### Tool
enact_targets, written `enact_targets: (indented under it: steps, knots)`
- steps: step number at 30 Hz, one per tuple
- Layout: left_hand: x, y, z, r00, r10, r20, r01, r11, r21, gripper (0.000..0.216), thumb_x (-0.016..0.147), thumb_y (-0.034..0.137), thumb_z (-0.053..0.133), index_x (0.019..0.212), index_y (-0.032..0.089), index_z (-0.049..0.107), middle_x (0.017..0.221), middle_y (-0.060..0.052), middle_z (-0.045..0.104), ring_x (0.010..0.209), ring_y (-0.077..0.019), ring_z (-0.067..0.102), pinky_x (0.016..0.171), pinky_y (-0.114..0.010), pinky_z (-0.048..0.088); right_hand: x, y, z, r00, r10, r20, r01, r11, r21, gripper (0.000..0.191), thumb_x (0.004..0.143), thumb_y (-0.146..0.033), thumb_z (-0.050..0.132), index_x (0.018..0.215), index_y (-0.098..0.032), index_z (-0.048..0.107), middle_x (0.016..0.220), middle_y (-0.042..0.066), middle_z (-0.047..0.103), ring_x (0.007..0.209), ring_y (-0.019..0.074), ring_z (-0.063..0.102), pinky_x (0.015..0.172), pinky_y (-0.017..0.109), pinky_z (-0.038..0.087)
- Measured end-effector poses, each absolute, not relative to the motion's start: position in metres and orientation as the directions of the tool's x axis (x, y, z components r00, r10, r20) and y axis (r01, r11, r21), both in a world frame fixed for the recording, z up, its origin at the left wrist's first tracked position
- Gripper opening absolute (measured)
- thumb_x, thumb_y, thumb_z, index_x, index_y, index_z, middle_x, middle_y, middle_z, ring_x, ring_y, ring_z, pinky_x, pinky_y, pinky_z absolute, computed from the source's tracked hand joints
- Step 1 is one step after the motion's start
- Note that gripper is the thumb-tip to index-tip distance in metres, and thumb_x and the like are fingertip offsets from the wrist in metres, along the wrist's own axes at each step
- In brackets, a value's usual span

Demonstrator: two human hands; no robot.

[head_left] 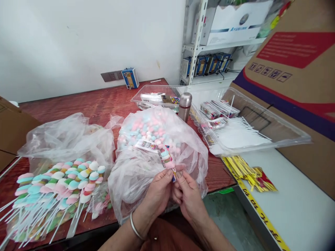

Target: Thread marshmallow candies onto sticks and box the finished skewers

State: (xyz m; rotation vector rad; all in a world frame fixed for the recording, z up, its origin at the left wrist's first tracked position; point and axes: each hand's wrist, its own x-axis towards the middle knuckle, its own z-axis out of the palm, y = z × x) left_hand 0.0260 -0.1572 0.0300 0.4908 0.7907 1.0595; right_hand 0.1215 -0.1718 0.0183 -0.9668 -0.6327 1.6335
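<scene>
1. Above the near edge of the counter (102, 96), two forearms are reaching forward and drawing together, the thumbs nearly meeting.
2. The left hand (160, 186), with a silver-coloured bangle (135, 228) circling its wrist, is pinching the lower end of a wrapped marshmallow stack (166, 158) between thumb and bent fingers.
3. The right hand (188, 188) is pinching that same end from the other side, its remaining fingers curling in toward the palm.
4. The stack is jutting from the fingertips and leaning to the upper left, in front of a large translucent bag (133, 174) of small loose marshmallows (149, 127).
5. Pink, white and pale blue pieces are showing through its clear wrapper, whose printing is too small to read.
6. Just beyond, a white printed packet (146, 145) is lying on the bag.
7. To the left, marshmallow skewers (59, 181) are lying heaped, their white sticks mostly pointing toward the near left.
8. To the right, a clear tray (290, 137) is holding white sticks (240, 135) and bundled printed packets (209, 110).
</scene>
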Motion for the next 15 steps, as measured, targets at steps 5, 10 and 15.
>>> enact_targets:
  steps: [5,10,15]
  knots:
    - [0.011,-0.158,0.028,0.436,0.842,-0.317,-0.534,0.526,0.662,0.039,0.062,0.041,0.088,0.089,0.015,0.077,0.082,-0.011,0.072,0.077,-0.0227,0.067,0.07,-0.033,0.054,0.123,-0.184,0.033,-0.42,0.847,-0.325,-0.732,-0.528,-0.43,0.04,0.076,-0.049,0.078,0.085,-0.024,0.047,0.054,-0.015,0.035,0.038,0.0014,0.006,0.032,0.013,0.016]
    - [0.009,-0.152,0.033,0.406,0.855,-0.323,-0.516,0.506,0.691,0.03,0.056,0.039,0.091,0.065,0.018,0.071,0.081,-0.007,0.071,0.083,-0.0243,0.068,0.073,-0.036,0.056,0.15,-0.194,0.043,-0.365,0.91,-0.199,-0.433,-0.355,-0.828,0.032,0.091,-0.053,0.057,0.084,-0.022,0.057,0.058,-0.01,0.041,0.039,0.0059,0.035,0.043,0.02,0.038]
    - [0.001,-0.14,0.043,0.106,0.983,-0.151,-0.427,0.182,0.886,0.023,0.065,0.037,0.086,0.068,0.019,0.073,0.08,-0.003,0.071,0.077,-0.018,0.065,0.072,-0.029,0.053,0.214,-0.199,0.022,0.264,0.942,0.209,0.733,-0.056,-0.678,0.022,0.098,-0.029,0.048,0.087,-0.02,0.066,0.087,0.004,0.066,0.084,0.0186,0.06,0.077,0.031,0.042]
